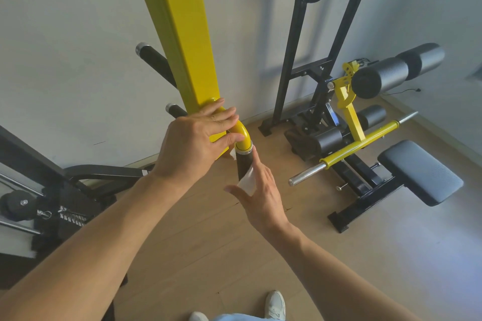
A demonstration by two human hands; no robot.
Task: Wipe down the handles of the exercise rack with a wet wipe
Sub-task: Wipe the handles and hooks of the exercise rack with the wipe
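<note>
Under the yellow bent pipe [244,136], where the left grip [194,142] lies loose, the flat right grip [262,197] presses a floppy-looking white wet wipe [247,180], best wrapped round the black foam handle [242,164].

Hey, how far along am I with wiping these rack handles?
Done: nothing shows any handle finished yet. In hand: your right hand presses the wet wipe against the black grip under the yellow bend, where your left hand rests. Left: the upper black handle and lower black handle beside the yellow post, no wipe near them.
</note>
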